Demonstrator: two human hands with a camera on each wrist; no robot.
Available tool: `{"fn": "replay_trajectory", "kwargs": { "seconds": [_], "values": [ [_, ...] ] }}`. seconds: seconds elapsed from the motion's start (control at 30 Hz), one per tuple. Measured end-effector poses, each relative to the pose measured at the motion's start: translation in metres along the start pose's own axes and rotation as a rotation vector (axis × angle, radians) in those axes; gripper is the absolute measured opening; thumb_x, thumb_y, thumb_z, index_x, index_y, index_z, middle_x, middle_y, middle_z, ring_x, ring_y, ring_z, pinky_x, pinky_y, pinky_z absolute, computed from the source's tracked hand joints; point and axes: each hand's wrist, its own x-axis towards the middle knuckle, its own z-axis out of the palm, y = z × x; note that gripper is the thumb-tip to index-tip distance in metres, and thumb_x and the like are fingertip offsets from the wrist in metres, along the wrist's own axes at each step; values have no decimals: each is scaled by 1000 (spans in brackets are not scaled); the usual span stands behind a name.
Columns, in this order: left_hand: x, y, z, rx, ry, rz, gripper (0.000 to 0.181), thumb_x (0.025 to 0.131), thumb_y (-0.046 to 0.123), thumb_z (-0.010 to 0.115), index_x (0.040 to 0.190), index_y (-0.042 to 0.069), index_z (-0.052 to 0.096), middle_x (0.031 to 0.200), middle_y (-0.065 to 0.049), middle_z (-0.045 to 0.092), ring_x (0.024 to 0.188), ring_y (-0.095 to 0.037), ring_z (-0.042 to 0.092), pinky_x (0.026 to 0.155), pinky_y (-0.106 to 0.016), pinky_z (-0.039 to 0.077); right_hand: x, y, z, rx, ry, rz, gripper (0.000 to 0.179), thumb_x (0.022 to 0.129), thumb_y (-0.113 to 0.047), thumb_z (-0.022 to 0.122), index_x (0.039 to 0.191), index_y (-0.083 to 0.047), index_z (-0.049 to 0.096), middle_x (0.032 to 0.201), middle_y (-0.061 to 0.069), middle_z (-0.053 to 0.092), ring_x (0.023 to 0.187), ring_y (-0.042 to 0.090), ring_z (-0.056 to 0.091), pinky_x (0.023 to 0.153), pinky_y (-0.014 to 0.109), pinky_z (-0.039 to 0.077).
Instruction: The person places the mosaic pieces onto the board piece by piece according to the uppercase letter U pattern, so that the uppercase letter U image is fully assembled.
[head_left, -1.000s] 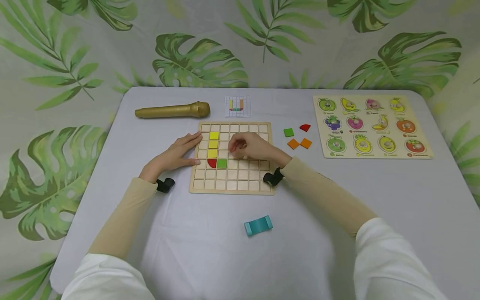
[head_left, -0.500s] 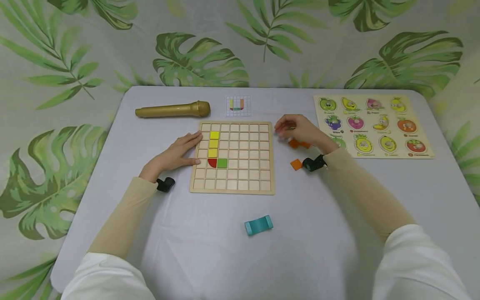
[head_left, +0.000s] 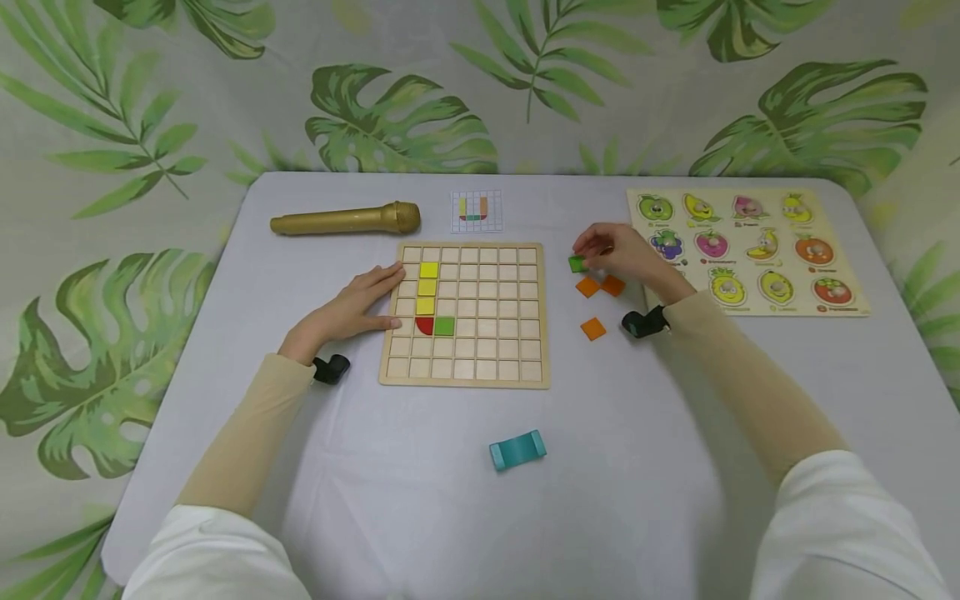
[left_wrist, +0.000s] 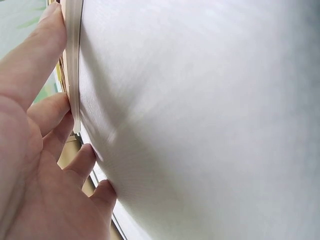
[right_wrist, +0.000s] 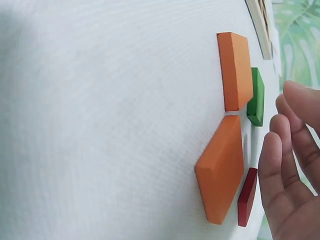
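My left hand [head_left: 348, 308] rests on the left edge of a wooden grid board [head_left: 487, 367], fingers spread, thumb at the lower left; its fingertips meet the board's edge in the left wrist view. Three yellow square tiles [head_left: 427, 287] run down one column, with a red quarter-round tile [head_left: 425, 325] below and a green square tile [head_left: 444, 326] beside that. Right of the board, my right hand [head_left: 618, 252] hovers with bent fingers right at a loose green tile [right_wrist: 256, 97]. Nothing shows between its fingers. A loose red tile [right_wrist: 247, 197] is hidden from the head view.
Three orange tiles [head_left: 593, 329] lie below the right hand. A small pattern card [head_left: 477, 212] and a gold toy microphone [head_left: 345, 220] are behind the board. A fruit puzzle board [head_left: 750, 250] lies at right, a teal curved block [head_left: 517, 451] in front.
My right hand has left the grid board and moved right to the loose tiles, shifting a little further right and back since half a second ago. The left hand stays put.
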Motion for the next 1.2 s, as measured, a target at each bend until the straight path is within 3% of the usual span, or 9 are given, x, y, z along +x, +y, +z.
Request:
{"fn": "replay_trajectory", "kwargs": {
  "seconds": [0.13,0.3,0.57,0.9,1.1,1.2],
  "values": [
    [0,0,0,3,-1,-5,82,92,29,65,153,4,16,159,-11,8,143,-37,0,111,-57,6,2,1,4,-80,7,-1,19,86,8,63,104,3,64,102,17,62,90,25,54,74,22,44],
    [1,0,0,9,1,-4,82,92,29,65,153,4,16,159,-12,8,143,-37,0,112,-56,6,4,-3,9,-167,19,4,20,83,7,66,103,3,63,102,18,62,93,29,55,82,36,44],
    [0,0,0,10,5,-2,82,92,27,66,153,4,16,159,-12,8,143,-37,1,112,-56,6,6,-8,13,-197,46,25,20,81,9,68,99,3,63,99,17,61,93,29,54,85,40,42],
    [0,2,0,6,-3,-11,82,92,28,66,153,4,16,159,-12,8,143,-37,0,112,-56,5,4,-15,9,-115,15,46,12,88,2,64,100,1,64,94,13,61,85,23,52,72,26,43],
    [2,-2,1,12,-4,-2,82,92,29,66,153,4,16,160,-11,8,143,-37,1,112,-55,6,8,-25,20,-13,-26,-68,14,86,2,68,99,6,65,89,12,62,76,19,54,66,21,43],
    [2,-2,1,15,-6,-6,82,92,29,65,153,5,16,160,-10,8,144,-37,1,112,-55,6,10,-36,33,14,-69,-87,13,85,1,69,98,5,66,89,11,63,76,18,55,66,21,43]
  ]
}}
